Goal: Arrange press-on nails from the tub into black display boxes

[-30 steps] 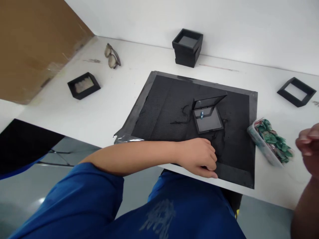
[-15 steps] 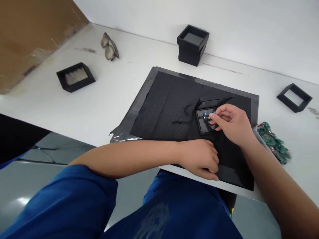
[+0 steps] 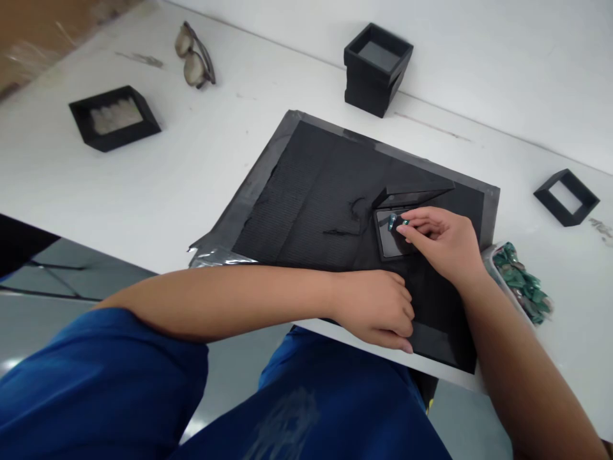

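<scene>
On the black mat stands a small flat black box with its hinged lid raised. A shiny teal piece lies inside it. Over the box's right side, my right hand has thumb and forefinger closed about a second small teal piece. Its other fingers are bent and cover part of the box. My left hand rests back up at the mat's near edge, below the box, its fingers curled under. Whatever the left palm may hold is hidden.
Right of the mat, a clear tub holds several green wrapped pieces. A black frame lies farther right. Stacked black trays stand behind. At left are another black tray with pale pieces and a pair of glasses.
The view has shifted slightly. My right fingers sit a little differently at the box, and the teal piece by the fingertips shows more plainly. My left hand keeps its curled pose.
</scene>
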Tool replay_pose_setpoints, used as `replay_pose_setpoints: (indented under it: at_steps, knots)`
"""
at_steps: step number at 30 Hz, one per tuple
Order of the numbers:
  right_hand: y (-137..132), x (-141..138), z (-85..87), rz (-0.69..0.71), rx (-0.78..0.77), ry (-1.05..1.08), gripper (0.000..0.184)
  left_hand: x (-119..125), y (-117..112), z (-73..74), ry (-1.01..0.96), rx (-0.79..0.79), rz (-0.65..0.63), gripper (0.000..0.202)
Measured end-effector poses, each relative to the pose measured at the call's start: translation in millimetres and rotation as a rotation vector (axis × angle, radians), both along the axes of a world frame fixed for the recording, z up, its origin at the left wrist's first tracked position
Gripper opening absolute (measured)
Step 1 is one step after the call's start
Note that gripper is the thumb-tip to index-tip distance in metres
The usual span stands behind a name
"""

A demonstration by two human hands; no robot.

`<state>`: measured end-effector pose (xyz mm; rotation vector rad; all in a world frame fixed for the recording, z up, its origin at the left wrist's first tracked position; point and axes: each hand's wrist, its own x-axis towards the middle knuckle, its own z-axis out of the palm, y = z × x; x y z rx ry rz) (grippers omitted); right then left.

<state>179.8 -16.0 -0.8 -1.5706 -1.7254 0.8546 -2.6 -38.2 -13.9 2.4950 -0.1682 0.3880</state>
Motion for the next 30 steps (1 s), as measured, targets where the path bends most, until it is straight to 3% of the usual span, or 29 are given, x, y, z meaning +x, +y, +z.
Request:
replay_pose_setpoints:
  at_steps: [5,11,16,23,30]
  knots:
    - [1.1,-0.3,-1.0,-0.035,0.066,-0.073,0.029,-0.5,0.1,0.9,0.01,0.003,0.004,0.038]
    - [0.9,0.9,-2.1,-0.037,0.048,-0.035,0.017,-0.4,-0.1,-2.3,-0.075,-0.004,0.019,0.036]
    - [0.9,-0.3,2.9,0.049,0.202,-0.218,0.011,-0.1,0.6,-2.3,-0.074,0.005,0.019,0.037]
    - [-2.4,6.0,16.9,0.097,0.061,-0.183,0.019,-0.5,1.0,0.0,0.003,-0.001,-0.006,0.038]
    - [-5.0,2.6,12.8,0.104,0.155,-0.338,0.019,-0.1,1.1,0.4,0.006,0.001,-0.007,0.038]
